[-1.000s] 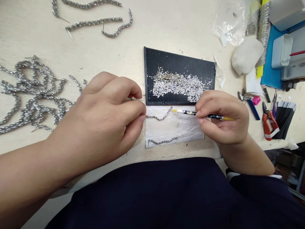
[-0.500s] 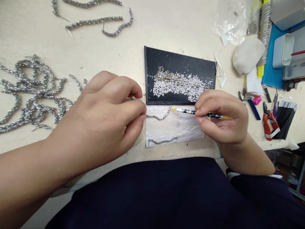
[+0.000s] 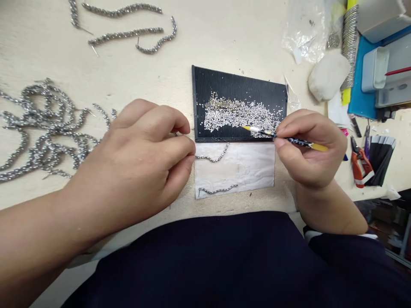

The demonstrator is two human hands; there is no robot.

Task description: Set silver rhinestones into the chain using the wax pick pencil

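My left hand point(image 3: 144, 149) pinches one end of a thin silver beaded chain point(image 3: 213, 160), whose free end curves over a white sheet point(image 3: 250, 169). My right hand point(image 3: 313, 149) grips a patterned pencil point(image 3: 268, 133) like a pen. Its yellow tip points left, over the lower edge of many tiny sparkling stones point(image 3: 231, 114); whether it touches them I cannot tell. These stones lie spread on a black ribbed tray point(image 3: 237, 81) just above the sheet. Another short chain piece point(image 3: 218, 190) rests low on the sheet.
At left lies a tangled heap of silver chains point(image 3: 48, 115); several lengths point(image 3: 128, 34) are at the top. Rightward are a plastic bag point(image 3: 303, 30), a white stone-like lump point(image 3: 329, 77), a coil point(image 3: 349, 47), orange-handled pliers point(image 3: 361, 167) and a blue tray point(image 3: 361, 102).
My right hand has moved up and right with the pencil. The tip has gone from the chain's free end to the stones on the tray. My left hand keeps its pinch.
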